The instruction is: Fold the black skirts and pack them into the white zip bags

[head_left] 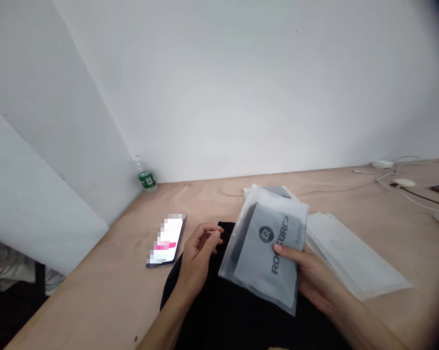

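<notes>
My right hand [314, 272] grips a frosted plastic pouch [255, 287] by its right side, thumb lying on the front. Inside the pouch is a grey sheet or packet with a round logo and the print ROCKBROS; it is tilted in the air. To the left of the pouch, apart from it, my left hand [201, 253] is loosely curled with a gap between thumb and fingers. I see nothing held in it. Black fabric [219, 311] lies below both hands, partly hidden by the pouch.
More frosted pouches [354, 253] lie stacked at right, and others [277, 190] behind the held one. A lit phone [166, 240] rests at left on the wooden table [106, 287]. A water bottle [146, 177] stands by the wall. White cables [383, 180] run across the far right.
</notes>
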